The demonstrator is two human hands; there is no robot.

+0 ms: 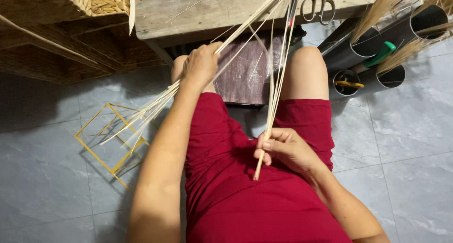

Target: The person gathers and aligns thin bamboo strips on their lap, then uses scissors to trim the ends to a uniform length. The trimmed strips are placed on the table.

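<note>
I sit with red shorts over my knees. My left hand (200, 64) grips a bundle of thin pale bamboo strips (151, 104) that fans out toward the floor at the left and runs up over the wooden bench. My right hand (283, 148) pinches a few more pale strips (273, 90) near their lower ends, above my right thigh; they rise toward the bench top.
A wooden bench (203, 12) stands ahead with scissors (318, 2) on it. Woven baskets (71, 31) sit at the upper left. A yellow wire-like frame (113, 139) lies on the grey tile floor. Dark tubes (373, 45) at the right hold strips and tools.
</note>
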